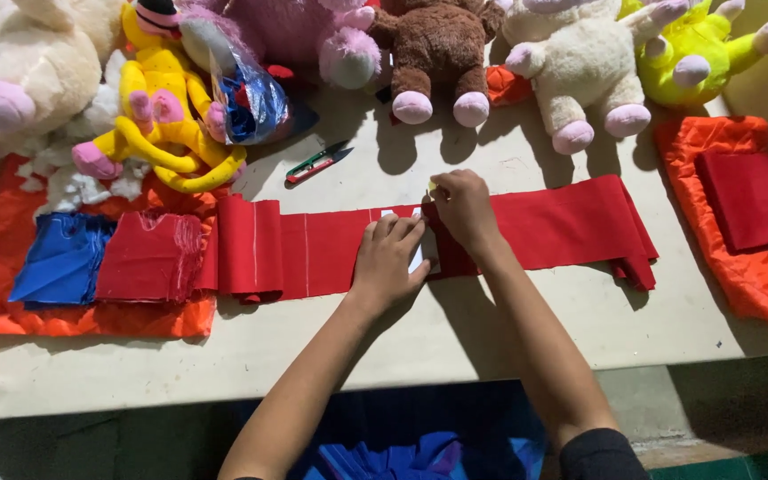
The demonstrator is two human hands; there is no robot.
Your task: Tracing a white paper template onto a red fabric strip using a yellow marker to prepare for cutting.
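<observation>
A long strip of red cloth [553,227] lies across the pale table [455,333], with chalk lines on its left half and its left end folded over. My left hand [388,262] presses flat on a white template [416,260] that lies on the cloth. Just right of it, my right hand [462,209] pinches a small yellowish piece of chalk [432,186] at the cloth's upper edge. Most of the template is hidden under my left hand.
Green-handled thread snips [317,164] lie above the cloth. Several plush toys [442,53] line the far edge. Blue [62,258] and red [151,256] cut pieces sit on orange cloth [91,318] at left; a folded red piece [756,197] sits on orange cloth at right.
</observation>
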